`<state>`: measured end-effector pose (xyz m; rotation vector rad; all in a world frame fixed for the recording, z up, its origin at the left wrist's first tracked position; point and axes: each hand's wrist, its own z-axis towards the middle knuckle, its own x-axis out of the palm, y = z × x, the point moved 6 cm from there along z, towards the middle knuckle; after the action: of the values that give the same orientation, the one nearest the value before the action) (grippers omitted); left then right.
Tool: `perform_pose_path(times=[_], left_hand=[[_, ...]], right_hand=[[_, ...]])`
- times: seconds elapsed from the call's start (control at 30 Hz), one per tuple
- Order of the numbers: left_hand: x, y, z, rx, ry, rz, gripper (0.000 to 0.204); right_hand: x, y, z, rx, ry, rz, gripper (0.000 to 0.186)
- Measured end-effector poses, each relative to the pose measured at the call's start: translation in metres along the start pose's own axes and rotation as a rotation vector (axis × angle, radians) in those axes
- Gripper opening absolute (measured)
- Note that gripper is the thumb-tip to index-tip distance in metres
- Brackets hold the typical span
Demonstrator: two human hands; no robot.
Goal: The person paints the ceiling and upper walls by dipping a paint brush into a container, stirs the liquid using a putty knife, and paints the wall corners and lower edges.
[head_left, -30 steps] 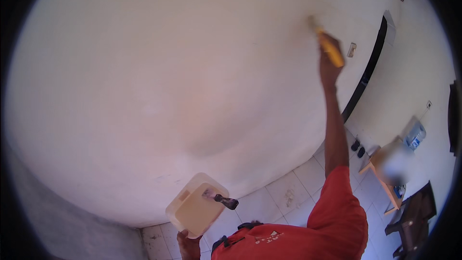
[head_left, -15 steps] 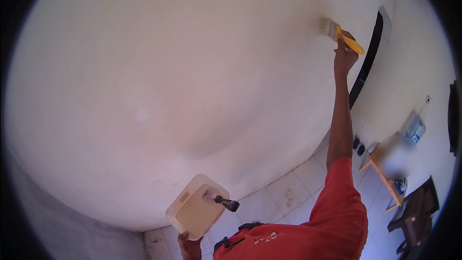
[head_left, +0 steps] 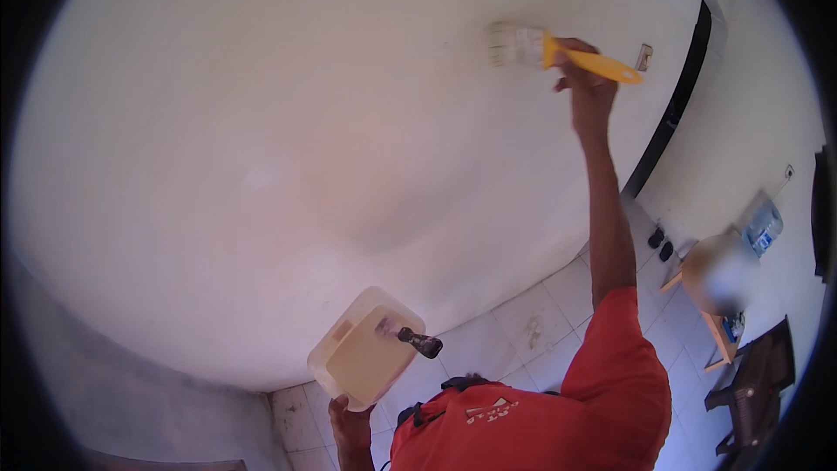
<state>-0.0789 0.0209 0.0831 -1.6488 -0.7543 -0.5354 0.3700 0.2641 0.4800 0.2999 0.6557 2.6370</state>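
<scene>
Up at the pale wall (head_left: 218, 105), my right hand (head_left: 588, 92) is closed around a flat paintbrush (head_left: 602, 65) with a yellow handle. Its pale bristles point left and appear to be against the wall, slightly blurred. My left hand (head_left: 351, 423) grips the lower edge of a translucent plastic tub (head_left: 318, 358), holding it tilted low in front of my body. Cream-coloured paint (head_left: 362, 366) covers the inside of the tub. A tool with a dark, paint-smeared handle (head_left: 423, 343) leans over its right side; the kind of its head is unclear.
A light switch (head_left: 644, 58) sits on the wall right of my right hand, beside a dark vertical strip (head_left: 676, 105). Along the right are a wooden table (head_left: 719, 340), a large water bottle (head_left: 763, 227), a dark brown chair (head_left: 754, 384) and black footwear (head_left: 660, 244). Pale tiles (head_left: 497, 336) cover the floor.
My right hand has swept the paintbrush leftward along the wall, uncovering the light switch. The tub in my left hand sits slightly higher and farther right in view.
</scene>
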Motion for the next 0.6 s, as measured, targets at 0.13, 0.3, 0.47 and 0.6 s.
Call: perform_pose_path(times=[0.13, 0.3, 0.47, 0.6], left_hand=[[0.002, -0.001, -0.001, 0.029, 0.003, 0.010, 0.069], [-0.005, 0.001, -0.004, -0.008, -0.022, 0.020, 0.074], [-0.007, 0.000, -0.006, 0.015, -0.044, 0.001, 0.073], [0.005, 0.001, -0.006, 0.013, -0.046, -0.022, 0.072]], right_hand=[[-0.046, 0.001, -0.004, -0.228, -0.260, -0.384, 0.021], [0.045, 0.014, -0.108, -0.547, 0.093, -0.526, 0.028], [0.100, 0.026, -0.173, -0.280, 0.493, -0.156, 0.024], [0.006, -0.028, -0.107, 0.038, 0.120, -0.180, 0.021]])
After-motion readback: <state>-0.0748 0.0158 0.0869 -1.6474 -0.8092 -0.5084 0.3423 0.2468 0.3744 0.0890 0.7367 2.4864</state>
